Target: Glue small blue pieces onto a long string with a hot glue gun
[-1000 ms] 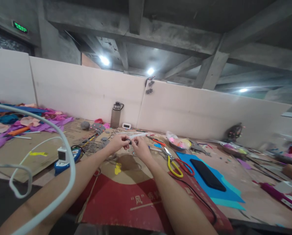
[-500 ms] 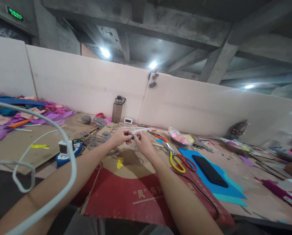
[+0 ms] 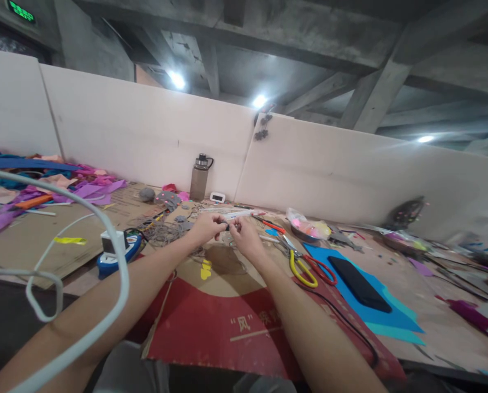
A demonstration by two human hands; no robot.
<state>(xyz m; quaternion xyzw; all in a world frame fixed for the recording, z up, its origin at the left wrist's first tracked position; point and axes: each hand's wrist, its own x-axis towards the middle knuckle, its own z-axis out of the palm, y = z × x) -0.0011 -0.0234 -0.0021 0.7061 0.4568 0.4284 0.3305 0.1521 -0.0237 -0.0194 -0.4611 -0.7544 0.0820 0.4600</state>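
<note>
My left hand (image 3: 208, 226) and my right hand (image 3: 244, 236) meet at arm's length over the brown and red cardboard (image 3: 227, 316). Both pinch a small dark piece (image 3: 227, 227) between their fingertips; I cannot make out what it is. Below the hands lie thin wire loops and a yellow scrap (image 3: 205, 269). Yellow and red scissors (image 3: 307, 267) lie just right of my right hand.
A black phone (image 3: 358, 283) rests on blue felt sheets (image 3: 395, 316) at the right. A water bottle (image 3: 198, 177) stands by the white partition. A blue-and-white device (image 3: 117, 251) with white cables sits left. Purple and pink felt scraps pile up at far left.
The view has tilted and shifted slightly, so everything sits a little right and lower. My hands stay together pinching the small piece, with only slight finger movement.
</note>
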